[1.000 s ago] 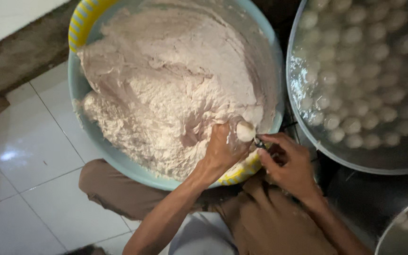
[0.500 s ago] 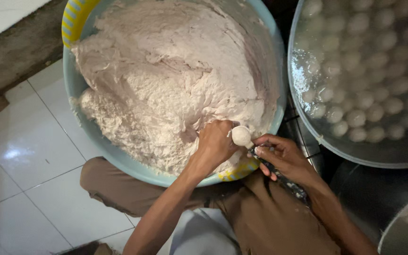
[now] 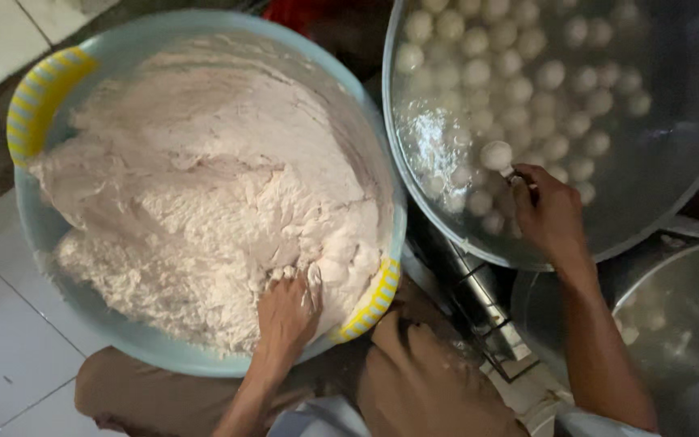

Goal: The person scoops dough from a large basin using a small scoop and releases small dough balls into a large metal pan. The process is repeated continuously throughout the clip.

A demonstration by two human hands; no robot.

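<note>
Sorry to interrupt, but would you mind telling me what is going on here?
A seated person works pale paste from a light blue basin with yellow handles into balls. The left hand digs into the paste near the basin's front rim. The right hand holds a small spoon carrying one formed ball over a large metal pot of water, where many balls already float.

Left fingertips (image 3: 293, 279) buried in paste (image 3: 204, 194); metal pot (image 3: 608, 121) edge-cropped.
</note>
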